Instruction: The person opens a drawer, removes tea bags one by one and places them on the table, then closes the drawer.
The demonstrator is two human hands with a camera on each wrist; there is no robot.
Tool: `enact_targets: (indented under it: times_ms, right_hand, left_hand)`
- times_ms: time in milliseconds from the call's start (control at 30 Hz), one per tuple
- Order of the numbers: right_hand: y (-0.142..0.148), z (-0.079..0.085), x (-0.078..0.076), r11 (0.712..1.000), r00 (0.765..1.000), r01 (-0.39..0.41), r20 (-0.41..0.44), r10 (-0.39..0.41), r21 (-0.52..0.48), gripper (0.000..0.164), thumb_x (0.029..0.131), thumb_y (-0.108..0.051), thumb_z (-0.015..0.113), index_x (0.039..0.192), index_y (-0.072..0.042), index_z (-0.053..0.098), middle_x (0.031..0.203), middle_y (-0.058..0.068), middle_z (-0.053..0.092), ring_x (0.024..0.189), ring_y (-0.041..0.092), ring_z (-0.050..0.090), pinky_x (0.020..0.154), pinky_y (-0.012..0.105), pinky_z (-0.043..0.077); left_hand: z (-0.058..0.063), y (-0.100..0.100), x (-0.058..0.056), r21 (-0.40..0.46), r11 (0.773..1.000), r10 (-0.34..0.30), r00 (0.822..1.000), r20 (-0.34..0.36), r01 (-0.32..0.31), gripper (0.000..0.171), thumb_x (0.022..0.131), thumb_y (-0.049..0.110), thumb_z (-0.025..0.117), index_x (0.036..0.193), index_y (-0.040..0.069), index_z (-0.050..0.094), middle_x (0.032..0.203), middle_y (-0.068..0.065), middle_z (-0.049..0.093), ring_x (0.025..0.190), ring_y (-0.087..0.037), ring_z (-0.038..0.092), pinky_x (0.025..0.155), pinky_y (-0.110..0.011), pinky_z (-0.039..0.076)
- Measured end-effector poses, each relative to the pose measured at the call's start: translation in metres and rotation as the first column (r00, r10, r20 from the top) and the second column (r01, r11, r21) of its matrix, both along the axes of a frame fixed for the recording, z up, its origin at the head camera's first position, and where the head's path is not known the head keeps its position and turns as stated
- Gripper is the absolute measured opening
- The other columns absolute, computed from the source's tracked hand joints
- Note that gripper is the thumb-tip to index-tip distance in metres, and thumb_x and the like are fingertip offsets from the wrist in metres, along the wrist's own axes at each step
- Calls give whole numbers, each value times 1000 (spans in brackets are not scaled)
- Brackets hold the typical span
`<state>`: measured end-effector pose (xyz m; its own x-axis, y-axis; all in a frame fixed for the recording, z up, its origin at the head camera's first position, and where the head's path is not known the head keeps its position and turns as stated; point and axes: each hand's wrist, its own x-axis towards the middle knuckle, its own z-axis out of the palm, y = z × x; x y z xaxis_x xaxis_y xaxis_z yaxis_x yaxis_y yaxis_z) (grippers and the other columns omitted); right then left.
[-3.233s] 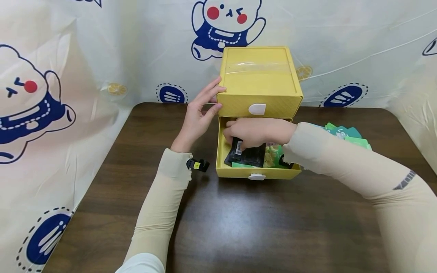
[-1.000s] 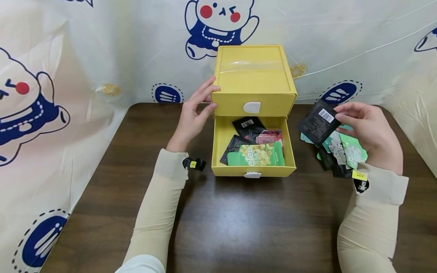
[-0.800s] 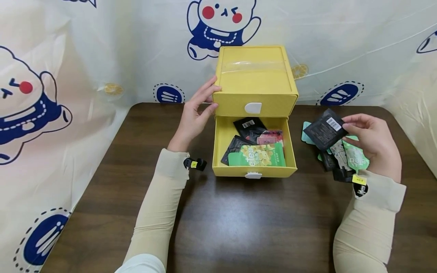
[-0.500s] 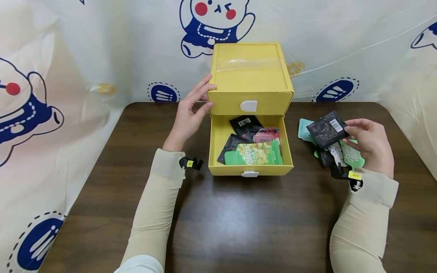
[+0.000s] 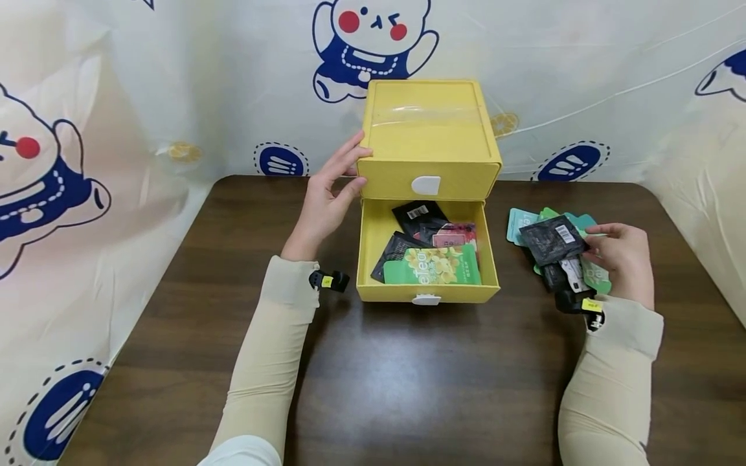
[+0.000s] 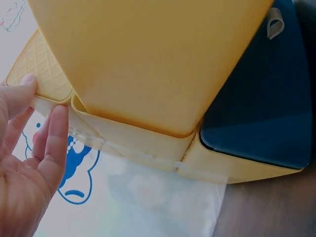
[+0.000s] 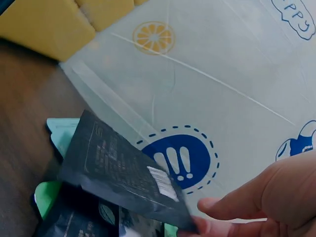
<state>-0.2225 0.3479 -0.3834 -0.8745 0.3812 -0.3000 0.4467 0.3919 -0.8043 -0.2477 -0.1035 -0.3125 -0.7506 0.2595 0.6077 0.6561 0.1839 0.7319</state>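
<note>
In the head view my left hand (image 5: 326, 197) rests against the left front corner of a yellow two-drawer box (image 5: 431, 123), thumb on the front and straight fingers along the side. The lower drawer (image 5: 373, 291) is pulled out. It holds two black sachets, a pink-red sachet (image 5: 454, 236) and a green flower-printed packet (image 5: 434, 265). To the right, my right hand (image 5: 623, 259) pinches the right corner of a black sachet (image 5: 550, 239) over a pile of sachets. The right wrist view shows this black sachet (image 7: 118, 163) tilted above the pile.
Teal, green and black sachets make up the pile, with a light teal one (image 5: 519, 223) at its left edge. Everything stands on a dark wooden table (image 5: 396, 382). A white printed sheet (image 5: 233, 77) hangs behind it. Each wrist carries a small black camera.
My right hand has left the drawer with a black sachet, carried it right and lowered it onto the pile. The left hand has stayed at the box.
</note>
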Motion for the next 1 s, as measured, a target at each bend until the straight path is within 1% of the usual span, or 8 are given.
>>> enact_targets:
  times_ms: [100,200,333,500,600,800,900,1000]
  right_hand:
    - [-2,5,3,997,1000,18,-1,-18,78,36,92,-16,51,125,-3,50,112,8,45,88,15,52,71,22,48]
    - [-8,16,6,993,999,5,-53,1,116,37,93,-21,50,124,0,49,96,-5,56,85,9,57,70,17,46]
    - [-21,36,11,991,982,-43,-178,65,124,33,94,-23,50,117,1,51,68,-24,53,67,-1,59,62,13,47]
    - [-46,62,21,979,958,-97,-250,141,181,34,93,-32,51,112,-4,55,72,-23,58,71,0,58,69,21,42]
    - [-65,80,26,962,925,-168,-304,229,214,32,92,-33,53,110,-7,58,78,-16,62,78,6,58,68,20,42]
    - [-101,118,26,861,778,-398,-381,500,316,25,92,-26,55,107,-7,59,85,1,66,78,11,59,67,14,45]
    - [-119,132,22,767,686,-516,-353,636,380,22,92,-22,56,105,-5,61,84,4,67,77,12,59,66,14,47]
    - [-141,140,16,642,584,-633,-278,763,432,18,92,-17,56,102,-4,62,86,7,67,76,14,60,67,19,49]
  left_hand:
    - [1,-1,0,2,1000,2,1000,-3,-2,34,88,-3,55,122,1,54,143,-9,37,93,-18,49,61,-22,51]
    - [1,-2,0,0,1000,6,1000,-9,-6,34,88,-3,55,122,0,54,143,-9,37,93,-18,49,60,-22,50]
    - [1,-2,0,-1,1000,10,1000,-13,-10,34,88,-3,55,122,0,54,143,-9,37,93,-17,49,59,-22,49]
    - [1,0,1,-7,1000,1,1000,-6,-1,34,88,-4,55,122,0,54,144,-10,36,93,-18,50,60,-21,50]
    - [1,0,2,-10,1000,0,1000,0,0,35,88,-4,54,123,1,54,144,-10,36,92,-18,50,61,-21,50]
    - [2,-1,3,-10,1000,7,1000,-9,-7,35,88,-5,55,123,1,54,143,-11,36,92,-18,50,60,-21,49]
    - [1,-1,3,-15,1000,7,1000,-15,-7,35,88,-4,55,123,1,54,143,-11,36,92,-18,50,59,-21,49]
    - [1,-2,3,-18,1000,13,1000,-19,-13,35,88,-3,55,123,1,54,143,-11,36,92,-17,50,60,-21,49]
